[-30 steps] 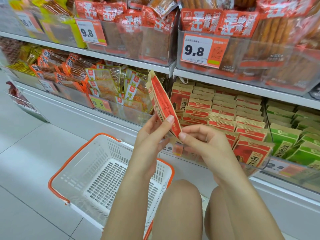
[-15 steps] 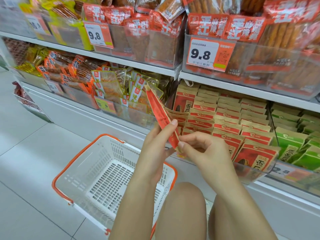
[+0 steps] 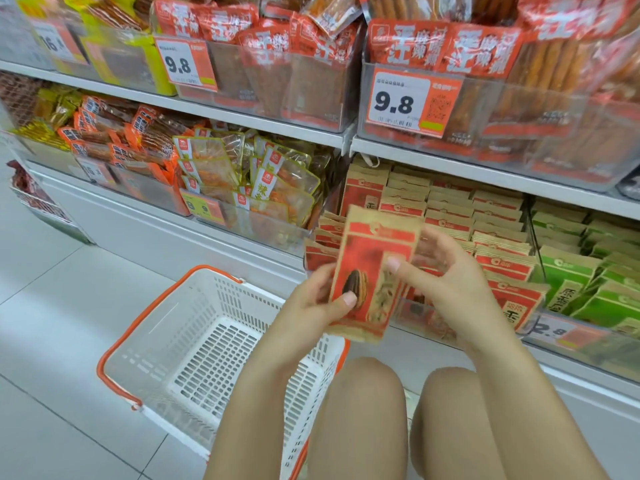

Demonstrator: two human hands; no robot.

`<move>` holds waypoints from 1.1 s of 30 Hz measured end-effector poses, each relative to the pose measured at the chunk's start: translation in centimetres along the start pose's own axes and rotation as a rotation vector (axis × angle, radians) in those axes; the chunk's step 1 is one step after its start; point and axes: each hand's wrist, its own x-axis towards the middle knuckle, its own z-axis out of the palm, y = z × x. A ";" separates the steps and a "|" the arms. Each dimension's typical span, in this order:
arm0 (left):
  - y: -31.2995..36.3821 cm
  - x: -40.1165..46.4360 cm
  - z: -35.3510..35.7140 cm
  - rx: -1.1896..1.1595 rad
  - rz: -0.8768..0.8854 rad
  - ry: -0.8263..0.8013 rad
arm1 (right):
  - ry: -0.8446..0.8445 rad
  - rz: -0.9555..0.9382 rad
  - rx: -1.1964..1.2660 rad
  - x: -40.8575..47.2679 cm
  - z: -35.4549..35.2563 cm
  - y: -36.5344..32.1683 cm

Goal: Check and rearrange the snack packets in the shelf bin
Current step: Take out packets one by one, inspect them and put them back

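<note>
I hold a red and tan snack packet (image 3: 375,268) with a sunflower seed picture, its front turned flat to me, in front of the lower shelf. My left hand (image 3: 317,301) grips its lower left edge, thumb across the front. My right hand (image 3: 446,275) pinches its right edge, thumb on the front and fingers behind. Behind it, the clear shelf bin (image 3: 424,315) holds rows of the same red packets (image 3: 485,230) standing upright.
Green packets (image 3: 581,268) fill the bin to the right. Yellow-edged clear packets (image 3: 256,188) sit in the bin to the left. An upper shelf carries red bags with 9.8 price tags (image 3: 412,102). A white basket with orange rim (image 3: 207,341) stands on the floor by my knees.
The packet has turned from edge-on to face me and dropped lower. My right hand shifted from its bottom corner to its right edge. The view moved closer to the shelf.
</note>
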 end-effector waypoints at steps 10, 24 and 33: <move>1.8 2.4 -0.4 0.098 0.027 -0.164 | -0.241 -0.086 -0.335 2.5 -4.4 -3.2; 3.5 10.9 -2.2 1.048 0.105 0.137 | 0.131 -0.511 -0.230 11.0 -4.0 -6.2; 1.7 11.6 -2.4 1.026 0.063 0.125 | 0.041 -0.447 -0.611 13.6 -1.3 -3.4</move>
